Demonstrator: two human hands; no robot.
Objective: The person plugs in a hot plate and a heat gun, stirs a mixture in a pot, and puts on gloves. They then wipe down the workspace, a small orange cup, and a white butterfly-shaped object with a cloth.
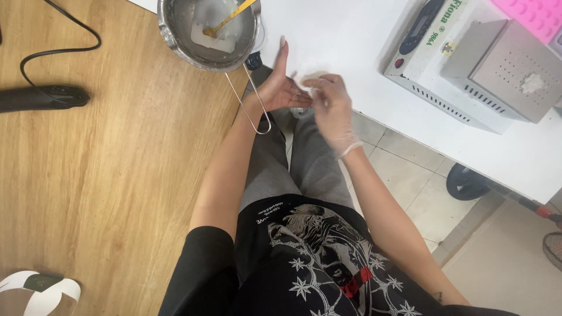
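Left hand point(280, 88) bare, palm open, fingers stretched upward. Right hand point(332, 111) in thin clear glove, fingertips point(313, 88) pinched against left palm. Both forearms angled inward, wrists close together.

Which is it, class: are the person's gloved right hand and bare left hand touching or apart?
Touching. The head view shows the gloved right hand with its fingertips pressed against the open palm of the bare left hand, no gap between them.

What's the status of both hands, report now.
Left hand bare, open, palm up. Right hand in a clear glove, fingers at left palm. Metal pot with yellow spoon just beyond, untouched. Nothing between.
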